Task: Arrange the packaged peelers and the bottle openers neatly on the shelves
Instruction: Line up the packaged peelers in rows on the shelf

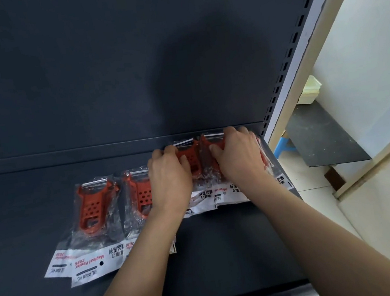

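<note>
Left hand (pixel 170 175) and right hand (pixel 237 157) grip peeler packs (pixel 194 157) at rear-right of shelf (pixel 47 190)

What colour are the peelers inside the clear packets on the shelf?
Orange-red, clearest on the leftmost packaged peeler in the head view.

Over on the right we've got a dark grey flat board (pixel 322 137) on the pale tiled floor (pixel 312 183), a small blue plastic stool (pixel 283 146) at its left edge, and a pale yellow stacked block (pixel 311 89) at its far corner.
</note>
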